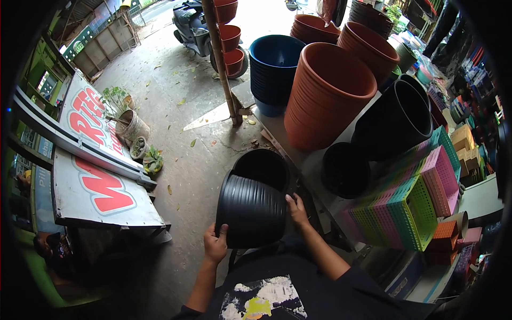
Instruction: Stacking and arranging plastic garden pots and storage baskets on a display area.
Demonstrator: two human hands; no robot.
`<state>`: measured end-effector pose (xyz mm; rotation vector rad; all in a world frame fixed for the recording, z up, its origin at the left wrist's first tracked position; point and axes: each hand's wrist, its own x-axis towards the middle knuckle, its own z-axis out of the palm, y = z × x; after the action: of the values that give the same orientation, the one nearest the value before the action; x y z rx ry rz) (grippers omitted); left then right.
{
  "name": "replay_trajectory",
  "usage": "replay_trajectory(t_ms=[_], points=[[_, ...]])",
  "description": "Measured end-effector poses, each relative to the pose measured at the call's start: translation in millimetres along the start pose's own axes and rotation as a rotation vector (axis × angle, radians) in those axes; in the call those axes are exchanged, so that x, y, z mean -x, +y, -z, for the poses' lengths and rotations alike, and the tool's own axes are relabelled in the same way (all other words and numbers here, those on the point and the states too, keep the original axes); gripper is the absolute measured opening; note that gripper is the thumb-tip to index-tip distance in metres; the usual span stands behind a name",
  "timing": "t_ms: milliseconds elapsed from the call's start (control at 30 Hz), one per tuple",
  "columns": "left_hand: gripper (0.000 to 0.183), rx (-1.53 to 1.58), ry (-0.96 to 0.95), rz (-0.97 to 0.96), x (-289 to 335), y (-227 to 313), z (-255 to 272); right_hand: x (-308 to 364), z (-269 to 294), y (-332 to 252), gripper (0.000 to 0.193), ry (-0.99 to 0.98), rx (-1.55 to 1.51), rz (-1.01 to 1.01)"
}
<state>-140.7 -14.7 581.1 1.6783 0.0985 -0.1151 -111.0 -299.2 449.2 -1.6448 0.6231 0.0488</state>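
Note:
A ribbed black plant pot (252, 210) is held in front of my body, tilted on its side. My left hand (216, 244) grips its lower left edge, with the thumb on the outer wall. On the opposite side my right hand (297, 209) is closed at the pot's edge, its fingertips partly hidden. Just beyond this pot shows the round dark mouth of a second black pot (264, 160). I cannot tell whether the two are touching.
To the right, a table carries stacked terracotta-coloured pots (325, 101), blue pots (274, 66), black pots (397, 120) and colourful plastic baskets (397, 213). A wooden post (220, 64) rises ahead. White signboards (106, 186) and potted plants (132, 125) stand left; a scooter (192, 29) is parked farther off.

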Motion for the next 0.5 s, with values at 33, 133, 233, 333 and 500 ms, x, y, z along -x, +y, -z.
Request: replay_trajectory(t_ms=[33,133,233,333,500], points=[[0.038,0.039,0.029,0.028,4,3,-2,8,3,1,0.073,-0.144,-0.203,-0.155],[0.04,0.078,0.084,0.058,12,-4,-2,34,0,-24,0.076,-0.435,-0.524,-0.346],[0.039,0.092,0.068,0.048,12,-2,-9,33,1,-10,0.076,-0.603,-0.711,-0.365],[0.038,0.102,0.066,0.065,11,1,-8,26,-3,0,0.077,-0.645,-0.732,-0.344],[0.037,0.121,0.089,0.092,9,5,-1,29,-9,-14,0.083,-0.632,-0.697,-0.366]])
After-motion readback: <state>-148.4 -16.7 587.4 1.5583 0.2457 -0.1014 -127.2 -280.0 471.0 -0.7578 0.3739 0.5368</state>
